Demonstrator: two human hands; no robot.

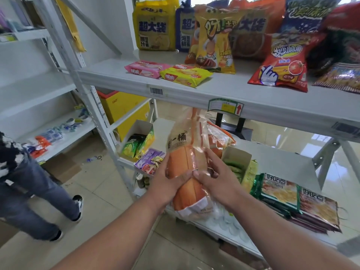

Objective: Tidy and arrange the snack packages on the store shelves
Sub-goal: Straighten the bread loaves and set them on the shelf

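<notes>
Mid-placement rn: my left hand (167,182) and right hand (212,176) both wrap the orange snack bag (185,152), fingers curled round it. Next imo, stand it upright on the lower shelf (272,158) w/o knocking the neighbours.

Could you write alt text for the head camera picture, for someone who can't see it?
Both hands, left hand and right hand, hold a clear bag of orange sausages in front of white store shelves stocked with colourful snack packets.
</notes>
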